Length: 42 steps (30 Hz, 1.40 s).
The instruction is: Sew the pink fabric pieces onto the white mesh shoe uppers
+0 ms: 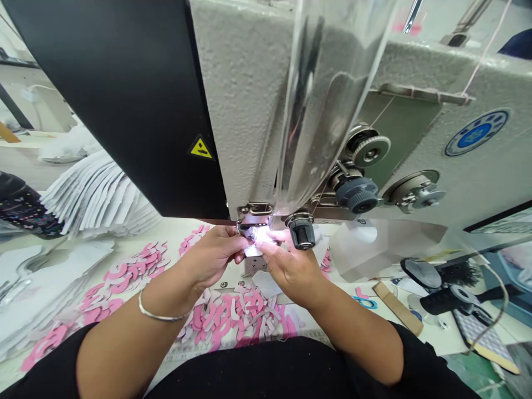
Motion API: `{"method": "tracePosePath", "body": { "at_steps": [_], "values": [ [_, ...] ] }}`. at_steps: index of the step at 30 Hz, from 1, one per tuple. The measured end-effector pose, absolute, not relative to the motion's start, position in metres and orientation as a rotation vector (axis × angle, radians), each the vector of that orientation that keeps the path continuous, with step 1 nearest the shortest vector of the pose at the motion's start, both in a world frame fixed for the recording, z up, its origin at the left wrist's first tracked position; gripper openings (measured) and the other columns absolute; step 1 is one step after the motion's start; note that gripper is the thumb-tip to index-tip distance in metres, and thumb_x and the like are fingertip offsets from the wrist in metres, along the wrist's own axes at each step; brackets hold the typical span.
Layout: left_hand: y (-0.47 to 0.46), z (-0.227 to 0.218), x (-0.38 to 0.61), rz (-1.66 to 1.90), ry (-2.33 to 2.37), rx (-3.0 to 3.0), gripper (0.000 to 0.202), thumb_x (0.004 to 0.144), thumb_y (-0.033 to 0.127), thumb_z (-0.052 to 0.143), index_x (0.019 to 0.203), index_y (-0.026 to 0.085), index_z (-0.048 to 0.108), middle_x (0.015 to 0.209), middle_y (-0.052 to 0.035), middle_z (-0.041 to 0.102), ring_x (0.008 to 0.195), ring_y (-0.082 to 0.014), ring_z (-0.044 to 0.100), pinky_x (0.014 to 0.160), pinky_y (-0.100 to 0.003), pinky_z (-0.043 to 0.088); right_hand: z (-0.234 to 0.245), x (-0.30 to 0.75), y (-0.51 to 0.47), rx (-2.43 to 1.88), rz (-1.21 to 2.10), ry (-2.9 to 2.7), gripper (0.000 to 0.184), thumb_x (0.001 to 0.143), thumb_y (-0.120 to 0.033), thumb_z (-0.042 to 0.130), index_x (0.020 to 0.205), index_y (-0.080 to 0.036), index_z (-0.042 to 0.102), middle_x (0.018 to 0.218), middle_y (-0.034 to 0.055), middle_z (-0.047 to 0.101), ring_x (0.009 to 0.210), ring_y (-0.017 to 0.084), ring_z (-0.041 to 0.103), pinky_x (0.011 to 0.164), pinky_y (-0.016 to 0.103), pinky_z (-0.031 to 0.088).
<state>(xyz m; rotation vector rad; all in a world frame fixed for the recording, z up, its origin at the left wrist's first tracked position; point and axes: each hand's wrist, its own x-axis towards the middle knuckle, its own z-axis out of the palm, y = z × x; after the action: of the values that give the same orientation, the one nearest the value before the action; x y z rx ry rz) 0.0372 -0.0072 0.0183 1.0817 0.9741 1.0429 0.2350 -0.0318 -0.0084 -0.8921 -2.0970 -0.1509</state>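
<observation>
My left hand (211,257) and my right hand (293,270) reach forward and come close together under the sewing machine (245,83). My arms slant in from both sides, and my wrists bend a little. The fingers (239,242) of both hands are closed on a small pale piece (251,250). It sits just under the metal foot (254,216) of the machine, and a bright light makes it hard to see. A black knob (301,233) hangs just above my right hand. A shiny bangle (160,317) is on my left wrist. Pink cut shapes (235,316) lie on the table (177,237) near me, and a white stack (97,191) sits far to the left.
</observation>
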Motion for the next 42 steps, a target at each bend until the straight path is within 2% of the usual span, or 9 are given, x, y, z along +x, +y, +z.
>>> {"method": "tracePosePath", "body": {
  "at_steps": [9, 16, 20, 27, 35, 42],
  "values": [
    [-0.001, 0.022, 0.035, 1.014, 0.885, 1.051, 0.014, 0.059, 0.018, 0.082, 0.060, 0.013, 0.068, 0.060, -0.0022, 0.057, 0.052, -0.0076, 0.045, 0.048, -0.020, 0.035, -0.010, 0.233, -0.039, -0.911, -0.247, -2.117, 0.034, 0.092, -0.014, 0.055, 0.121, -0.024, 0.067, 0.110, 0.0112, 0.063, 0.113, 0.028, 0.058, 0.097, 0.048, 0.048],
    [-0.004, 0.013, 0.035, 1.037, 0.901, 1.026, 0.015, 0.065, 0.020, 0.078, 0.058, 0.015, 0.066, 0.056, 0.0004, 0.053, 0.047, -0.0067, 0.045, 0.048, -0.021, 0.034, -0.009, 0.233, -0.035, -0.882, -0.248, -2.092, 0.029, 0.092, -0.014, 0.055, 0.117, -0.023, 0.068, 0.108, 0.0109, 0.065, 0.110, 0.026, 0.060, 0.096, 0.047, 0.049],
    [-0.007, 0.014, 0.035, 1.030, 0.929, 1.036, 0.014, 0.068, 0.021, 0.075, 0.060, 0.015, 0.065, 0.058, 0.0006, 0.054, 0.048, -0.0063, 0.046, 0.049, -0.020, 0.034, -0.007, 0.232, -0.034, -0.855, -0.224, -2.070, 0.029, 0.091, -0.012, 0.055, 0.114, -0.022, 0.068, 0.106, 0.0106, 0.065, 0.105, 0.025, 0.061, 0.090, 0.045, 0.052],
    [-0.014, 0.015, 0.039, 1.093, 0.983, 1.102, 0.011, 0.073, 0.019, 0.069, 0.063, 0.017, 0.067, 0.061, 0.0002, 0.057, 0.052, -0.0076, 0.049, 0.051, -0.021, 0.037, -0.007, 0.233, -0.032, -0.828, -0.155, -2.051, 0.021, 0.090, -0.012, 0.056, 0.106, -0.021, 0.067, 0.106, 0.0099, 0.068, 0.104, 0.025, 0.062, 0.092, 0.045, 0.051],
    [-0.008, 0.018, 0.037, 1.057, 0.981, 1.081, 0.002, 0.067, 0.013, 0.071, 0.065, 0.015, 0.071, 0.065, -0.0001, 0.060, 0.054, -0.0065, 0.051, 0.053, -0.019, 0.041, -0.007, 0.237, -0.035, -0.827, -0.201, -2.086, 0.026, 0.086, -0.007, 0.056, 0.106, -0.020, 0.067, 0.115, 0.0100, 0.069, 0.112, 0.026, 0.061, 0.095, 0.046, 0.049],
    [0.005, 0.021, 0.034, 1.019, 0.878, 1.008, 0.021, 0.062, 0.022, 0.085, 0.076, 0.014, 0.072, 0.068, -0.0009, 0.061, 0.055, -0.0070, 0.051, 0.048, -0.018, 0.038, -0.003, 0.233, -0.041, -0.908, -0.261, -2.103, 0.021, 0.092, -0.014, 0.056, 0.108, -0.020, 0.069, 0.107, 0.0101, 0.071, 0.110, 0.027, 0.062, 0.094, 0.046, 0.049]
  ]
}}
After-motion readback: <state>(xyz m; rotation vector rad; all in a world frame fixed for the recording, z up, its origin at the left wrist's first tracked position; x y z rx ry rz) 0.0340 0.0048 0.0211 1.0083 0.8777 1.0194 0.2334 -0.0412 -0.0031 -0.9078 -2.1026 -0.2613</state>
